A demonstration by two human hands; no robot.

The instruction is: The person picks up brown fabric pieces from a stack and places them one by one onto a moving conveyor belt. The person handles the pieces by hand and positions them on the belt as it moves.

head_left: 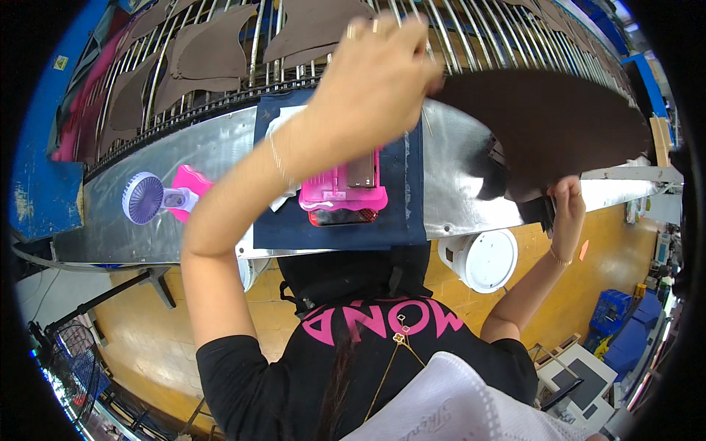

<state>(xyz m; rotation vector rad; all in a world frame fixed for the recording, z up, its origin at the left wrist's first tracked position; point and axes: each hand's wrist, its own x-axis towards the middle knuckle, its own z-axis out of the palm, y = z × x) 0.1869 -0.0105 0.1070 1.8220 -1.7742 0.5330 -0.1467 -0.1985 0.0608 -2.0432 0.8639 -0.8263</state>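
Note:
A large dark brown sheet piece (551, 117) with a curved outline is held up at the right, over the metal table. My left hand (382, 77) is raised at the upper middle, slightly blurred. Its fingers are curled closed at the left corner of that sheet. Lower on the right, my right hand (569, 209) has its fingers closed by the sheet's near edge, pinching dark material there. A smaller dark flap (540, 213) hangs beside those fingers. Whether it belongs to the same sheet I cannot tell.
Beyond the table (220, 140), a rack of metal bars (257, 44) with a chain carries several brown cut pieces (209, 48). A pink tray (342, 192) stands on a dark blue mat (401, 220). A lilac handheld fan (143, 197) lies left; a white bucket (491, 261) stands below the table edge.

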